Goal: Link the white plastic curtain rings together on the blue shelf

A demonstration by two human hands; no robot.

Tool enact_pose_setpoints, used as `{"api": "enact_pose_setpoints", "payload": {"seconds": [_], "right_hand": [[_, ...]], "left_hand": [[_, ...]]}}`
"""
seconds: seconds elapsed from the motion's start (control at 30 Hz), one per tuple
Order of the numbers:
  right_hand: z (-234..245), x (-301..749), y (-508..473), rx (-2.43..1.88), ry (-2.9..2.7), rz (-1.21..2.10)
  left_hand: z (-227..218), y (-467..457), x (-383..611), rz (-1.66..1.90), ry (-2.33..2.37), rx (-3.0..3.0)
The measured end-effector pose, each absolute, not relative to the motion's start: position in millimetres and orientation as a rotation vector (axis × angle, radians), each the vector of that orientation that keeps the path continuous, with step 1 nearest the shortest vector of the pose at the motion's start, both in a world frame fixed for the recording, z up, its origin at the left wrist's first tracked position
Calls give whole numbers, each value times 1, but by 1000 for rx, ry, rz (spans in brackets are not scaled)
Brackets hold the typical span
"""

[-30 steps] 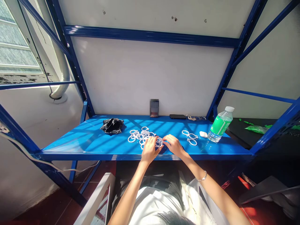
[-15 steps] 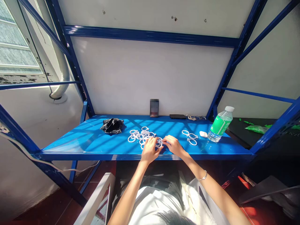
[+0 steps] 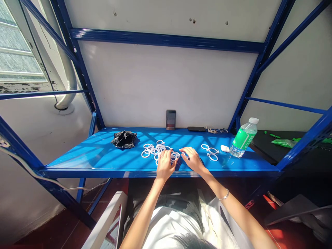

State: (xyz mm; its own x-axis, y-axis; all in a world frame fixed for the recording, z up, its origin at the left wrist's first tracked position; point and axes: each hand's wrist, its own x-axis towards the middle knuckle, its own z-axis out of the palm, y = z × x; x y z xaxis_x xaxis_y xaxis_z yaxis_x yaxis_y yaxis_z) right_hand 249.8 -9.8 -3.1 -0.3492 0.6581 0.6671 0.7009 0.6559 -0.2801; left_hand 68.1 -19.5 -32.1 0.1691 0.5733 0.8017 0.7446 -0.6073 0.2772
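Observation:
Several white rings (image 3: 148, 151) lie in a loose pile on the blue tabletop (image 3: 85, 157). My left hand (image 3: 165, 166) reaches over the near right side of this pile. Between its thumb and index finger is a white ring (image 3: 174, 156), with other rings close beneath. A short gap to the right, my right hand (image 3: 192, 160) has its fingers curved around a small whitish piece (image 3: 185, 155), which looks like part of a ring and is mostly hidden. Farther right, a small group of white rings (image 3: 213, 156) rests apart from the pile.
Crumpled black plastic (image 3: 124, 139) sits at the left. A dark upright box-like object (image 3: 170, 119), a black phone (image 3: 196, 129) and a coiled cable (image 3: 216, 130) are along the back. To the right stand a small white case (image 3: 224, 148) and a water bottle (image 3: 243, 137). Blue frame posts (image 3: 255, 72) flank the table.
My hands have moved slightly apart. My right hand's fingers have lifted and drawn away from the ring at my left hand, which has shifted a little left.

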Motion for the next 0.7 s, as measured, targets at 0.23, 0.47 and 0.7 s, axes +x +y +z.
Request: {"api": "enact_pose_setpoints", "payload": {"seconds": [0.23, 0.47, 0.7], "right_hand": [[-11, 253, -7, -1374, -2024, -111], [-19, 253, 2, -1461, -2085, -103], [-13, 253, -1, -1210, -2085, -150]], "left_hand": [[-35, -15, 71, -1380, -1454, -2049], [-35, -15, 72, -1334, -1502, -2060], [-33, -18, 71, -1335, -1440, -2080]]}}
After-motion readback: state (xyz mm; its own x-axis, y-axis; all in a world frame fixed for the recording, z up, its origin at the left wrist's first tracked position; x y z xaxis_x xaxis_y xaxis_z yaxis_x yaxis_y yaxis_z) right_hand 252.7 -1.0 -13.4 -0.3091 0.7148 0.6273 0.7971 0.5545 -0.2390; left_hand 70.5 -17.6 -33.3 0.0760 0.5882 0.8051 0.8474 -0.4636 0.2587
